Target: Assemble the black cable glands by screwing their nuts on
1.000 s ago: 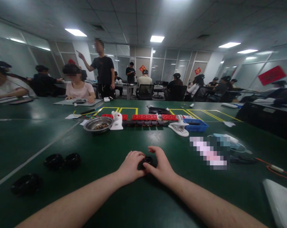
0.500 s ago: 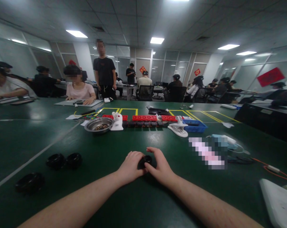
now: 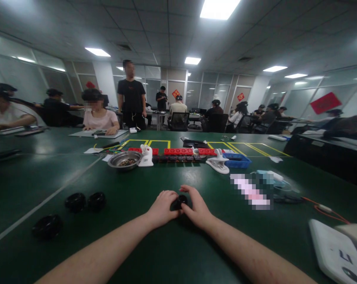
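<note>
On the green table (image 3: 172, 244), left hand (image 3: 162, 208) and right hand (image 3: 197, 208) both pinch one black ring (image 3: 178, 202); three rings (image 3: 76, 201) lie untouched at left, apparently awaiting handling

Beside your right arm, the white device (image 3: 333, 252) shows a dark mark like an "F". The red wall signs (image 3: 325, 102) are too blurred to read.

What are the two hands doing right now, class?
Left hand: closed on the small black part.
Right hand: closed on the same part, fingers curled over it.
</note>
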`<action>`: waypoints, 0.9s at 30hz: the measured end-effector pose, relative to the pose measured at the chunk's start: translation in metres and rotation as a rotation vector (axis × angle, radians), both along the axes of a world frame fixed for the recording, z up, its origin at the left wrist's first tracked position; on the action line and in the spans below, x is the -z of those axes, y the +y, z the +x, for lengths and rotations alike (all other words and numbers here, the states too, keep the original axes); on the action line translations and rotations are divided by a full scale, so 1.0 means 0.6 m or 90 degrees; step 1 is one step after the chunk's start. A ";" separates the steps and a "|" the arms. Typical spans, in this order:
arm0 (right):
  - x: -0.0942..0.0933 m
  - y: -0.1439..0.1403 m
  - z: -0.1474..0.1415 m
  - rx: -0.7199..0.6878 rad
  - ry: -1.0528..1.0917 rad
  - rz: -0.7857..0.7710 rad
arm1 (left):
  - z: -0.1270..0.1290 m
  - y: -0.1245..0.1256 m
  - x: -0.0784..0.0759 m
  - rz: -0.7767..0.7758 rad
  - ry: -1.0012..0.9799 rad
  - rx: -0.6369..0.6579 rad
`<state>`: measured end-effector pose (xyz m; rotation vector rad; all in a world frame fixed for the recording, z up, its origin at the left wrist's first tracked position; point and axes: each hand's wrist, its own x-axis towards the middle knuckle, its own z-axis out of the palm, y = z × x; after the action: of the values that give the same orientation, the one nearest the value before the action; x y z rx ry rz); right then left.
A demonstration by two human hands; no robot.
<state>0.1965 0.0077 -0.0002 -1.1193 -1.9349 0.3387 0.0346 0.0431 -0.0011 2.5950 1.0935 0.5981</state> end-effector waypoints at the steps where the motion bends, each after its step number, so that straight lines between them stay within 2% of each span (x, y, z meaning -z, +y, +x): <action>1: 0.000 0.001 -0.001 0.013 0.002 0.006 | 0.000 0.000 0.000 0.003 0.000 0.000; 8: 0.009 0.009 -0.006 0.085 -0.015 0.034 | 0.001 0.000 0.003 0.010 -0.008 -0.002; 14: 0.003 0.000 -0.008 0.058 -0.040 0.059 | 0.000 -0.001 0.003 0.008 -0.011 -0.006; 22: 0.008 0.003 -0.006 0.115 -0.029 0.072 | -0.001 -0.004 0.003 0.013 -0.012 -0.004; 27: 0.009 0.003 -0.006 0.092 -0.030 0.071 | -0.002 -0.004 0.001 0.017 -0.018 0.007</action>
<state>0.1929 0.0092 -0.0058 -1.1952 -1.8761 0.1257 0.0337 0.0406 -0.0019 2.6046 1.0686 0.6499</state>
